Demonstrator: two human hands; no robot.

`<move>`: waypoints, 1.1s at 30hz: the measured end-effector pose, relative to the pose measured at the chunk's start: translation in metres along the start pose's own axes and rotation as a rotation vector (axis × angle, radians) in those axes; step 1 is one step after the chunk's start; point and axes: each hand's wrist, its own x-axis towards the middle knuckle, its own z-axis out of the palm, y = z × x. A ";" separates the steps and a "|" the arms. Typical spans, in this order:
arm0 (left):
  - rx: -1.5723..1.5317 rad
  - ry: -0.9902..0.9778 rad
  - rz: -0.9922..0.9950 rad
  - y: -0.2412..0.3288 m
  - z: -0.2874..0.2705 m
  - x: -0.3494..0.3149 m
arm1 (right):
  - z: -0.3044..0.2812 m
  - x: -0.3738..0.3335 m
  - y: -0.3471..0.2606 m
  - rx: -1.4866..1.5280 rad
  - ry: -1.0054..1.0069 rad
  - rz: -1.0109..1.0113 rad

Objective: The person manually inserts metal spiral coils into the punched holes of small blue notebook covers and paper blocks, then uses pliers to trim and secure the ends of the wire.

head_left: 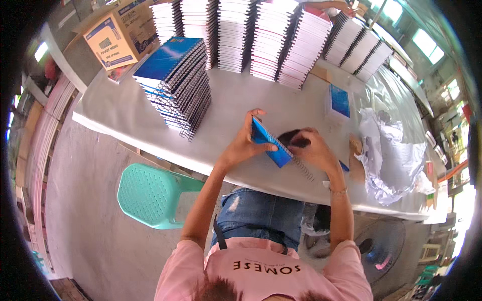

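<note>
My left hand (246, 141) grips a small blue-covered notebook (271, 144) above the table's front part, thumb on the cover and fingers behind it. A wire spiral coil (304, 169) runs along the notebook's right edge, and its loose end sticks out past the lower corner. At that same edge my right hand (312, 145) is closed on a dark rounded piece (288, 138), held against or close to the coil. What kind of thing it is cannot be made out. Left of my hands stands a tall stack of spiral notebooks (173, 90) with blue covers.
Tall stacks of spiral-bound books (233, 37) line the table's (231, 100) far side. A small blue-covered pile (337, 103) and crumpled plastic sheeting (389, 155) lie right. A cardboard box (120, 37) stands far left, a green stool (150, 195) below. Another person's arm (326, 5) reaches in behind.
</note>
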 end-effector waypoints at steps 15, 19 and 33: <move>-0.018 -0.022 -0.008 -0.004 -0.002 0.002 | -0.005 0.001 0.016 0.305 0.002 0.043; 0.040 -0.032 0.043 -0.009 -0.003 0.001 | 0.002 0.010 0.012 -0.016 0.038 0.089; 0.024 -0.063 0.007 -0.008 -0.007 0.009 | 0.000 0.018 -0.018 0.074 -0.047 0.099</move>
